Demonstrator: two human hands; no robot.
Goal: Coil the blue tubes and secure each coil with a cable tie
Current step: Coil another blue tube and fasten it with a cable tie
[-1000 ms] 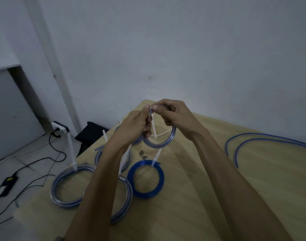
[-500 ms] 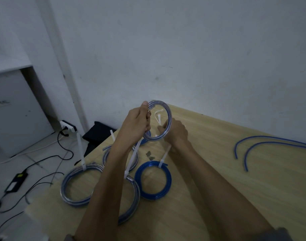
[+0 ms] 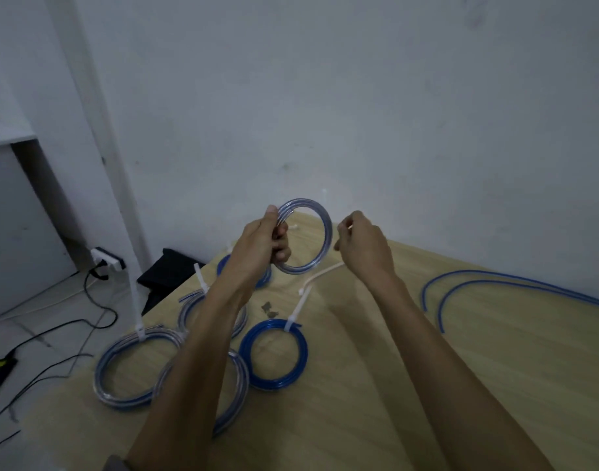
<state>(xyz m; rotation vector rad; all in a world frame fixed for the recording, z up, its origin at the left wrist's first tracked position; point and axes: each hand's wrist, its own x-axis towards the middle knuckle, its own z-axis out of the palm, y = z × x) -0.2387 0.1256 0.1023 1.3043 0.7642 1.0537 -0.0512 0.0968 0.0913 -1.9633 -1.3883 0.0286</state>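
Note:
My left hand (image 3: 260, 244) grips a small coil of clear-blue tube (image 3: 320, 219) by its left side and holds it upright above the far corner of the wooden table (image 3: 393, 385). My right hand (image 3: 364, 248) is just right of the coil, apart from it. Its fingertips pinch a white cable tie (image 3: 320, 277) that trails down and left toward the table. Two loose blue tubes (image 3: 488, 283) curve across the table at the right.
Several tied coils lie on the table's left part: a dark blue one (image 3: 274, 384), a clear-blue one (image 3: 102, 375) with its tie standing up, others partly under my left forearm. Left of the table edge, the floor holds a power strip (image 3: 108, 260), black cables and a dark bag (image 3: 169, 273).
My right hand let go of the coil, dipped to the table and came up right of the coil with a cable tie. My left hand raised the coil.

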